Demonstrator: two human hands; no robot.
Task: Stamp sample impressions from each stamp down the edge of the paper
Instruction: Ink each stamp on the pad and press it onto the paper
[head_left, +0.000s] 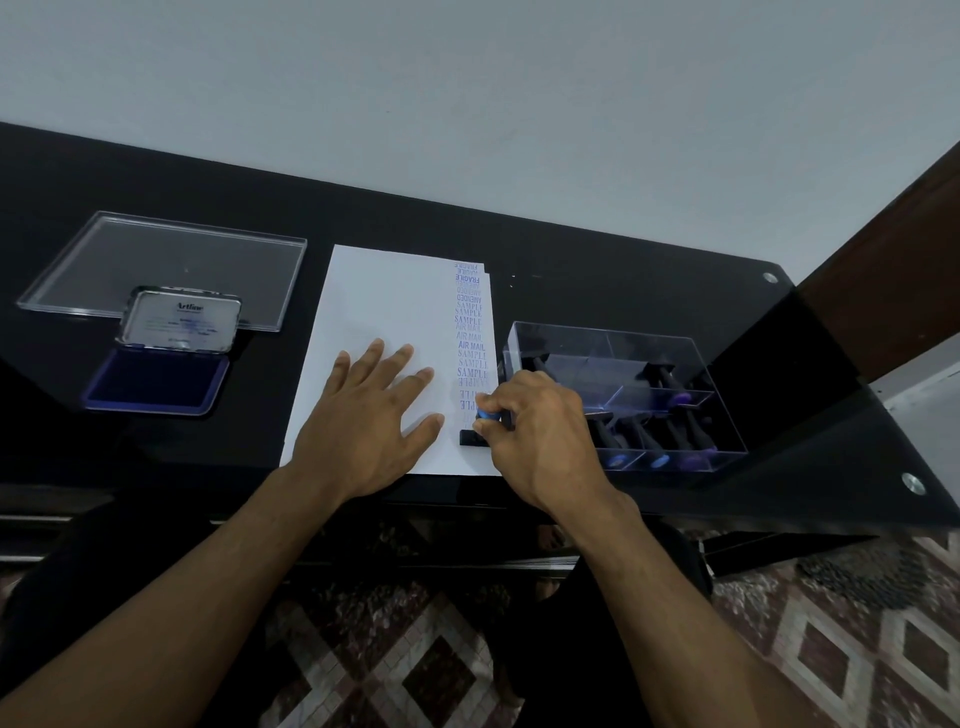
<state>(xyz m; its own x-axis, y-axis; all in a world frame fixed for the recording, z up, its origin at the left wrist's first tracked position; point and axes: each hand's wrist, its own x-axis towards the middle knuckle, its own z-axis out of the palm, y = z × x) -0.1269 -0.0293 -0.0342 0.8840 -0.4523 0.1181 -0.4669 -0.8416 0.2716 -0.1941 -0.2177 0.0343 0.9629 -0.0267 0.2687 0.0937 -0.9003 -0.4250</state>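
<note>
A white sheet of paper (384, 312) lies on the black glass table, with a column of blue impressions (470, 332) (FRAGILE, SAMPLE, AIR MAIL) running down its right edge. My left hand (374, 415) lies flat on the sheet, fingers spread. My right hand (535, 436) grips a black stamp with a blue knob (487, 414). The stamp's base (471, 439) sits on the paper's right edge near the bottom corner, just below the lowest impression.
An open blue ink pad (156, 384) with its lid raised sits at the left. Behind it lies a clear plastic lid (171, 260). A clear compartment box (691, 364) holding several stamps stands right of the paper. The table's front edge runs just below the sheet.
</note>
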